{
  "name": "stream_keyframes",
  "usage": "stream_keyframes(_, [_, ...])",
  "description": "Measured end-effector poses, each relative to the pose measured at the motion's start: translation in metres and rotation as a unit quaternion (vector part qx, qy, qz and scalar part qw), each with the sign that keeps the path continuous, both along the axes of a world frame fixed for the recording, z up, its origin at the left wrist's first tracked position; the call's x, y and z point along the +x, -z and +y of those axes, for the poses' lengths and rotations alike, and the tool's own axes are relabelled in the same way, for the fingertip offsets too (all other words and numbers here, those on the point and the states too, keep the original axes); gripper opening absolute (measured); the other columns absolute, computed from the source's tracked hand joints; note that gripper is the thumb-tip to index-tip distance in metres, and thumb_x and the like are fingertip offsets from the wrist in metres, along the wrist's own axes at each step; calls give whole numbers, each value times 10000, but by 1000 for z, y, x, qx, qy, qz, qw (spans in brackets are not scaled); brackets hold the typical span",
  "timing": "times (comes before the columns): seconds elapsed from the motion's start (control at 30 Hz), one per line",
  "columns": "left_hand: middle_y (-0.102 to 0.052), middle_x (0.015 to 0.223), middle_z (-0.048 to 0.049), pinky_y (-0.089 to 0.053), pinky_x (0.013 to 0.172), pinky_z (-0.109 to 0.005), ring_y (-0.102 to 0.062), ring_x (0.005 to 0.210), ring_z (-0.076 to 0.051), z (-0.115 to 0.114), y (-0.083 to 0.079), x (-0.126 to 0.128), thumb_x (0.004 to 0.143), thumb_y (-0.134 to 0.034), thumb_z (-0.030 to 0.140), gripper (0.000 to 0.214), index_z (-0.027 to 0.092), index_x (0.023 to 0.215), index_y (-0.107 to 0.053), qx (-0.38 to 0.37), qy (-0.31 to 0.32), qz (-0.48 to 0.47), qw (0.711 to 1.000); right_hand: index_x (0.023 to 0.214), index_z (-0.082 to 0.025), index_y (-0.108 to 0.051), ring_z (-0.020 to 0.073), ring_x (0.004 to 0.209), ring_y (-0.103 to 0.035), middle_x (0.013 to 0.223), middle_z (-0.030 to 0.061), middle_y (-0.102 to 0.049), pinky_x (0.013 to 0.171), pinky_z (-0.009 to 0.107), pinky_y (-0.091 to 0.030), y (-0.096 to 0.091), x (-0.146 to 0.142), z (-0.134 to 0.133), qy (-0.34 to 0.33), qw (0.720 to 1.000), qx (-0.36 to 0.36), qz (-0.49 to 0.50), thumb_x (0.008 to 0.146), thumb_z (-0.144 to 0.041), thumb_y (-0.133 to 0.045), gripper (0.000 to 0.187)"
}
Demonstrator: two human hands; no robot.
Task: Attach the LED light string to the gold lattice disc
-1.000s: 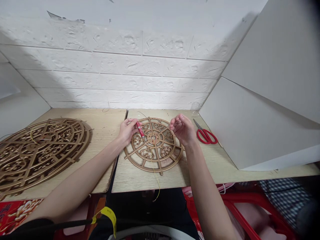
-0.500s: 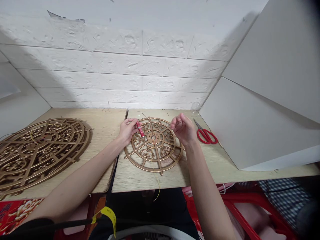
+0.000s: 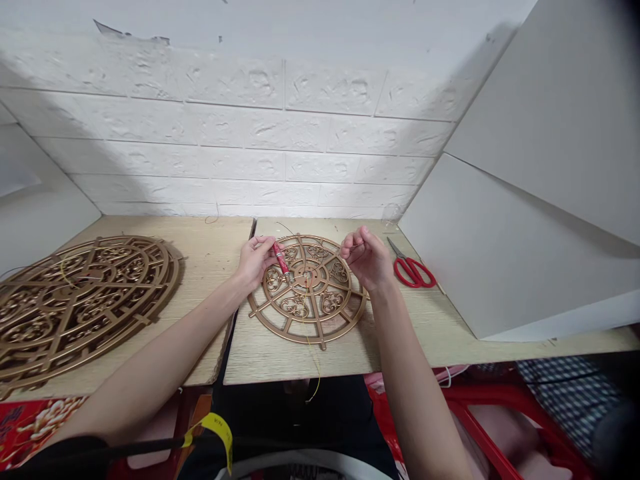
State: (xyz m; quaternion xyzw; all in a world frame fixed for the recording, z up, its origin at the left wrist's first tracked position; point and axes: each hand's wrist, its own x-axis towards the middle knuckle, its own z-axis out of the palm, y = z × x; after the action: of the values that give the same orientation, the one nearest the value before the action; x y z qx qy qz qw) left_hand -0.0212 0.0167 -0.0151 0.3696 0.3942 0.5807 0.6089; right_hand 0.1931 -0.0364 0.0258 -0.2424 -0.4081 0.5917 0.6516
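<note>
While left hand (image 3: 255, 260) pinches red tube (image 3: 280, 259), right hand (image 3: 367, 259) grips thread over gold disc (image 3: 307, 290); wooden table (image 3: 280, 360), white brick wall (image 3: 250, 127).

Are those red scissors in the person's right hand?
No, the red scissors lie on the table just beyond the right hand, which pinches thin wire instead.

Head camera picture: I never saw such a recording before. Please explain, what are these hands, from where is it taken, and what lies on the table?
The camera sits on a person's head and looks down at their own bare hands. The left hand holds a small red tube. The right hand pinches a thin yellow thread. Both hover over a round gold lattice disc on the wooden table. Red scissors lie to the right, and a stack of larger gold discs lies on the left.
</note>
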Motion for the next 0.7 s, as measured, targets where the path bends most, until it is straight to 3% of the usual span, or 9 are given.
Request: stream_keyframes(0.7, [-665,706,-65,-529,597,-278,-629,591,-135,1,1,0,749,-631,183,158,143,786,-482,-2,-1,-1,1000,578,-166,-506,91,515,-559,597,-15,-599,516,196,-473,0,0,0,-3,1000,6,6,692,-379,-756,348])
